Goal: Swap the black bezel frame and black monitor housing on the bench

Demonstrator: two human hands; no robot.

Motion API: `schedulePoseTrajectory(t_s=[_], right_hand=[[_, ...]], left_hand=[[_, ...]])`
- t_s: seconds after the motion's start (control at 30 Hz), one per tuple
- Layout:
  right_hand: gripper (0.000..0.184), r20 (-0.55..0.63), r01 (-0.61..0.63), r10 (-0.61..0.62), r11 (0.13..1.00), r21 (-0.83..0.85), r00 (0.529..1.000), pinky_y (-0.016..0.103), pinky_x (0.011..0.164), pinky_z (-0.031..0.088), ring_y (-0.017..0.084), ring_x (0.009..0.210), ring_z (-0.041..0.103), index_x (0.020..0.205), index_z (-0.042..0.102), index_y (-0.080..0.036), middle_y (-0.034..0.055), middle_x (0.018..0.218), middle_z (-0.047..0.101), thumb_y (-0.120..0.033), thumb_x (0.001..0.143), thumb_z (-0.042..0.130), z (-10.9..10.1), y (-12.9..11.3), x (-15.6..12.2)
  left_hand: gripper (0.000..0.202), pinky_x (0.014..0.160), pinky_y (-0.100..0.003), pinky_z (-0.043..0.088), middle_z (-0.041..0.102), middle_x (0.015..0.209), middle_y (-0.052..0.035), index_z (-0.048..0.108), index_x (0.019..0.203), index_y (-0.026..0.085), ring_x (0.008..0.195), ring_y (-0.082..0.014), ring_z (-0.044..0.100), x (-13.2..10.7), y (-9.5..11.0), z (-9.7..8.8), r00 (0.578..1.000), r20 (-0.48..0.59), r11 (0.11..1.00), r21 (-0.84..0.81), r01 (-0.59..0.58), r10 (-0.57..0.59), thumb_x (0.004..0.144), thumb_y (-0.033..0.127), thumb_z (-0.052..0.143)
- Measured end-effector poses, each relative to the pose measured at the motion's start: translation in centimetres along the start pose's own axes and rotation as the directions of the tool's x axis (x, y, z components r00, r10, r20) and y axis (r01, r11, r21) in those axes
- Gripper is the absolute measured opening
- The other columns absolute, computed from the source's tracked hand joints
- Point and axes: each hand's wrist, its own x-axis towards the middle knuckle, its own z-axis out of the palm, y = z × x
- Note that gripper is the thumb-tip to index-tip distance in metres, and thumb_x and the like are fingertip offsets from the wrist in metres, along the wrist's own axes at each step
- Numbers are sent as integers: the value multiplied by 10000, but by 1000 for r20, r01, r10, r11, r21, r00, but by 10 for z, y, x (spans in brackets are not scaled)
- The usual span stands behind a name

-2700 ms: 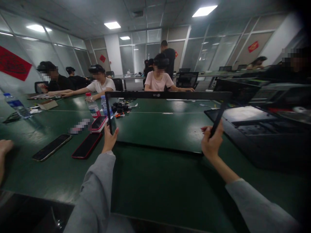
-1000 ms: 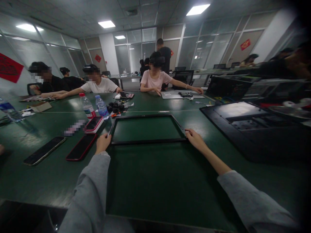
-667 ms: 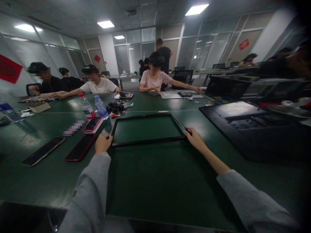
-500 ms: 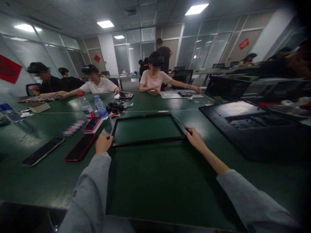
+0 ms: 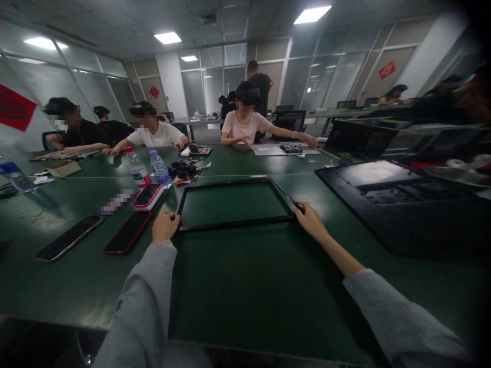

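Observation:
A thin black rectangular frame (image 5: 238, 224), like a screen bezel, is held between my two hands over the green table (image 5: 245, 296). Table surface shows through its open middle. My left hand (image 5: 164, 227) is closed round the frame's left side near the lower corner. On the other side, my right hand (image 5: 310, 217) grips the right edge, thumb on top. Whether the frame's far edge touches the table I cannot tell. Just left of my left hand lies a phone with a red edge (image 5: 128, 232), and behind it a pink-and-white phone (image 5: 149, 197).
Another dark phone (image 5: 69, 237) lies at the left. Two bottles (image 5: 160, 169) stand behind the phones, beside a heap of black cables (image 5: 184, 171). A large black panel (image 5: 402, 204) covers the right side. Across the table sits a person in a pink shirt (image 5: 245, 125).
My hands and the frame hold nearly the same place. Across the table at left, the person in white has drawn an arm back from the neighbouring person's things.

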Motion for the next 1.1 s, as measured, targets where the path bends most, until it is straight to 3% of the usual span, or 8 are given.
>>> schedulePoseTrajectory(t_s=[0.2, 0.43, 1.1], right_hand=[[424, -43, 119, -122, 991, -53, 992, 473, 1017, 478, 298, 1091, 639, 1197, 626, -113, 190, 1175, 679, -292, 836, 494, 6, 7, 4], [438, -57, 170, -174, 983, -77, 983, 487, 1014, 481, 315, 1093, 641, 1198, 627, -100, 208, 1174, 674, -323, 850, 482, 10, 17, 7], [456, -28, 161, -165, 981, -108, 986, 471, 1036, 466, 296, 1120, 621, 1240, 643, -106, 181, 1206, 673, -302, 853, 503, 10, 19, 5]], left_hand=[[394, 875, -324, 517, 629, 1253, -102, 752, 1135, 257, 1078, -253, 652, -1, 2, 0, 1000, 24, 999, 40, 7, -8, 926, 466, 492], [388, 906, -324, 517, 622, 1261, -91, 746, 1153, 267, 1105, -243, 644, -3, 4, -2, 1000, 23, 998, 62, 1, -3, 938, 457, 485], [400, 857, -328, 521, 617, 1265, -92, 747, 1145, 264, 1076, -250, 652, -4, 6, -6, 999, 51, 998, 65, 1, -4, 941, 463, 467]])
